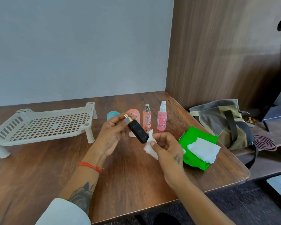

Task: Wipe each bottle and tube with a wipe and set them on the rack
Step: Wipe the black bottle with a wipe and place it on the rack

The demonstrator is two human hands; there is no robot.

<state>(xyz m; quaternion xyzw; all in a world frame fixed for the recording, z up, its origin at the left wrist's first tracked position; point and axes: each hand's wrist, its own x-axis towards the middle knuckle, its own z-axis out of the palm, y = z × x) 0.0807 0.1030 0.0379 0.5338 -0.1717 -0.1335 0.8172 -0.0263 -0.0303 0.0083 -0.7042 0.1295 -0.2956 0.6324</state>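
My left hand (111,135) pinches a slim black bottle (138,132) by its gold neck and holds it tilted above the table. My right hand (165,147) grips a crumpled white wipe (148,147) that touches the bottle's lower end. A white perforated rack (44,125) stands at the left with nothing on it. Behind my hands stand a pink tube (134,113), a blue-capped item (112,114), a slim pink spray bottle (147,118) and a wider pink spray bottle (162,118).
A green wipe pack (196,153) with loose white wipes (203,150) on it lies at the right on the wooden table (128,176). A grey and olive bag (224,122) and a dark coil (264,142) sit on the bench past the table's right edge.
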